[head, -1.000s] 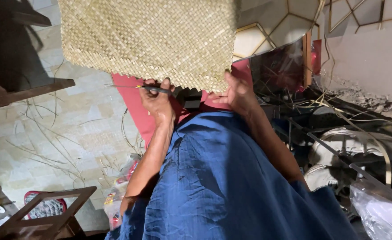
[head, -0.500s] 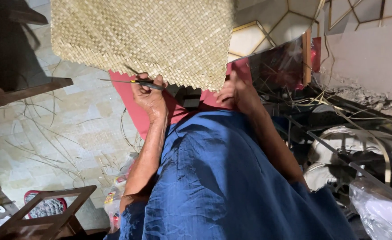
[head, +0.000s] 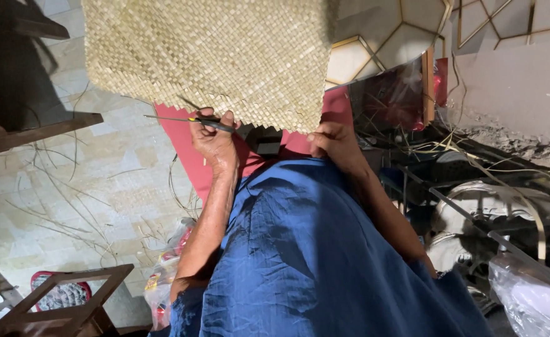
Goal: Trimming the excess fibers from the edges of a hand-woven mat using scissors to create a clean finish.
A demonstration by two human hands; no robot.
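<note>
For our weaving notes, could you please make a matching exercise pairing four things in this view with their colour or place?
Things:
1. woven mat
2. thin pointed tool
3. right hand
4. cloth

Descriptions:
A. blue, over the lap
B. pale straw colour, top of the view
C. gripped in the left hand
D. on the mat's lower edge

Pairs: 1-B, 2-C, 3-D, 4-A
</note>
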